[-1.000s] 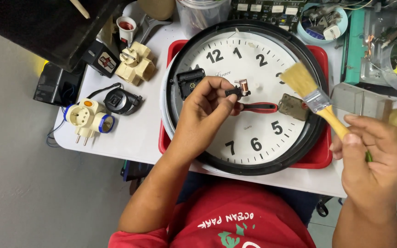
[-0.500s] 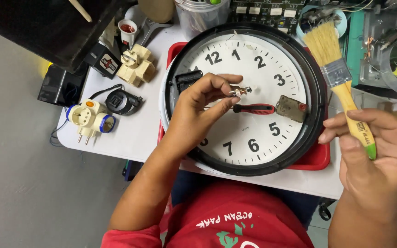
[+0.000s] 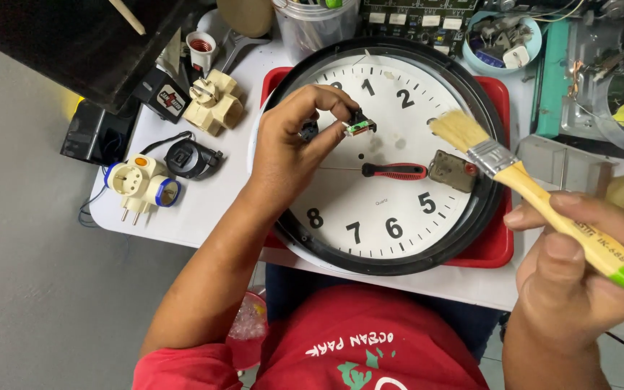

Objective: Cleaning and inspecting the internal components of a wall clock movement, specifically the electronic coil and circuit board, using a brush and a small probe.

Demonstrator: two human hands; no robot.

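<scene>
Gripping a paintbrush (image 3: 543, 198), the right hand (image 3: 579, 282) closes round its handle, bristles pointing up-left over the wall clock (image 3: 391, 209). Above its face, the left hand (image 3: 290, 144) pinches a small black part (image 3: 360, 124). Beyond the clock, a blue bowl (image 3: 503, 40) holds small hardware.

Small black part (image 3: 360, 124), maybe w/ green tab, pinched above clock face, yellow-handled brush (image 3: 536, 188) angled beside
</scene>
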